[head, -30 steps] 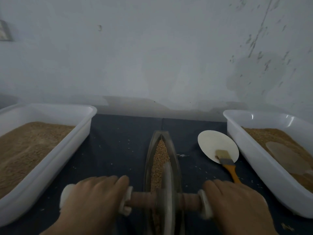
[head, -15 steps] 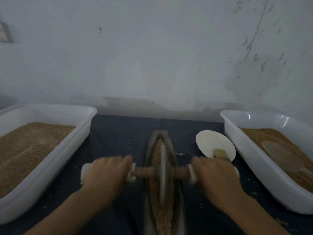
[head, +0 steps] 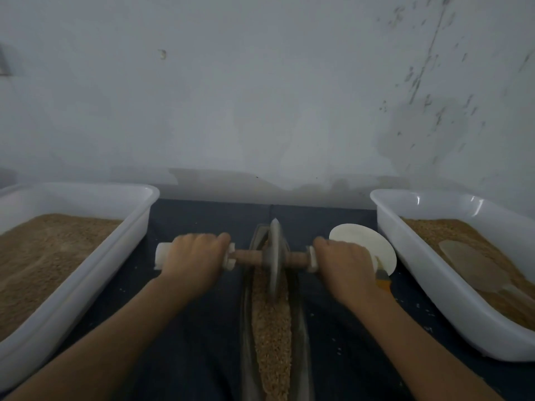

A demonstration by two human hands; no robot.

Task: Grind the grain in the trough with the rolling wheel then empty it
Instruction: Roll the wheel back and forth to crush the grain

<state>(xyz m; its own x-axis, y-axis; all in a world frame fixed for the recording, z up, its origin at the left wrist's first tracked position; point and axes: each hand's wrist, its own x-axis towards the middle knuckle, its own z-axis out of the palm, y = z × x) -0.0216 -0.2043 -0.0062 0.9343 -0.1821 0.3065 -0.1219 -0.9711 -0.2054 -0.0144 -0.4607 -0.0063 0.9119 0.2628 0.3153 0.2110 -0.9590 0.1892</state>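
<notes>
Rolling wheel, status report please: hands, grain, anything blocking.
Left hand and right hand grip the rolling wheel handles. Wheel at trough far end, grain inside. Nothing blocking.

Two white tubs [head: 139, 227] [head: 434, 267] — one trough [head: 246, 328], one wheel [head: 274, 256], one disc [head: 367, 244], two hands [head: 195, 259] [head: 346, 264].

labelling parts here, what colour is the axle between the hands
Reddish-brown, like wood; the axle shows in the head view, either side of the grey wheel.
</notes>
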